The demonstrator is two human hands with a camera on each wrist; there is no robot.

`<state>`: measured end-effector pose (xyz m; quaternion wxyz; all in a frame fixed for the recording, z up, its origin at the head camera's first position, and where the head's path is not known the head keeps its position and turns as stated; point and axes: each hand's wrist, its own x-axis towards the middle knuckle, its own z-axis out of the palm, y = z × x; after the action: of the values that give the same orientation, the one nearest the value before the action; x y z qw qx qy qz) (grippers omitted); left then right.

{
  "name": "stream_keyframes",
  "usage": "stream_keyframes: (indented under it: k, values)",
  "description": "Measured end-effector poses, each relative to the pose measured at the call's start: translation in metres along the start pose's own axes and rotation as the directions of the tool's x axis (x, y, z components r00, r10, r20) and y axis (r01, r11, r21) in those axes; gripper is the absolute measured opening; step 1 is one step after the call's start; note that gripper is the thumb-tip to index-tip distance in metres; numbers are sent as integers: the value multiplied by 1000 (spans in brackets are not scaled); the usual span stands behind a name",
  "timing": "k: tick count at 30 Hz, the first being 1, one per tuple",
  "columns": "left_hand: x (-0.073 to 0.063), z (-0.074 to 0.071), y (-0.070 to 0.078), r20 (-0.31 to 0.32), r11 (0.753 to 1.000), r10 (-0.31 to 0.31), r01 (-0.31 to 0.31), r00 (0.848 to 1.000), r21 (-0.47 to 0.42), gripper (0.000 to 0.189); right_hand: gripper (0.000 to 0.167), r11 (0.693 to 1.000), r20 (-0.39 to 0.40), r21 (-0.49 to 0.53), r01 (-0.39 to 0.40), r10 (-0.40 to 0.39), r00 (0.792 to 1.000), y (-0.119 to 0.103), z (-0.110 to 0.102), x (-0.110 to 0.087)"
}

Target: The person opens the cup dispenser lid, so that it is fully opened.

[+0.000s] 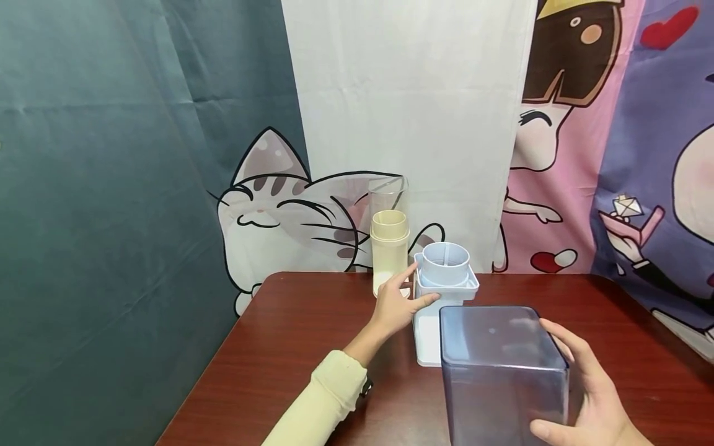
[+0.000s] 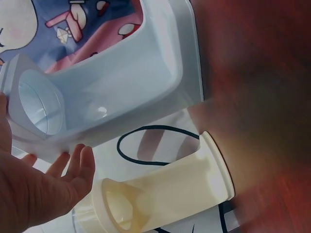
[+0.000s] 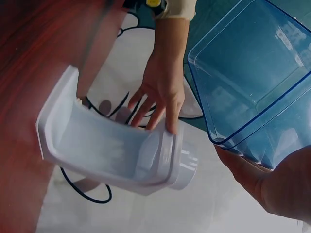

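My left hand (image 1: 393,308) holds the upper left edge of a light blue plastic stand (image 1: 428,337), thumb at the front and fingers along the side. This stand has a flat foot, an upright back and a round collar (image 1: 446,265) on top; it stands upright on the table. In the left wrist view, the fingers curve loosely against the upper part of the stand (image 2: 121,92). My right hand (image 1: 597,393) grips a see-through blue square container (image 1: 496,384) at its right side, thumb in front. The container is close before the stand, its flat closed face upward.
A cream stand (image 1: 389,257) with a clear cylinder (image 1: 387,193) above it stands just left of the blue stand, near the back edge of the brown wooden table (image 1: 290,328). Cartoon-printed curtains (image 1: 413,80) hang behind the table.
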<state>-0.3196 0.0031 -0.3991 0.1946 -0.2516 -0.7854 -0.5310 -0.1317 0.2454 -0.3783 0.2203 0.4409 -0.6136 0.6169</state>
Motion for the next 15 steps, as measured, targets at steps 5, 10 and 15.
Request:
stream_keyframes:
  k: [5,10,15]
  values:
    - [13,5,-6,18,999,-38,38,999,33,75,112,1000,14,-2,-18,18,1000,1,2,-2]
    - [24,10,-11,25,997,-65,63,998,50,75,115,998,28,24,-64,63,998,2,2,-4]
    - [34,16,-15,44,994,-87,84,995,64,76,118,994,30,19,-112,112,993,6,2,-4]
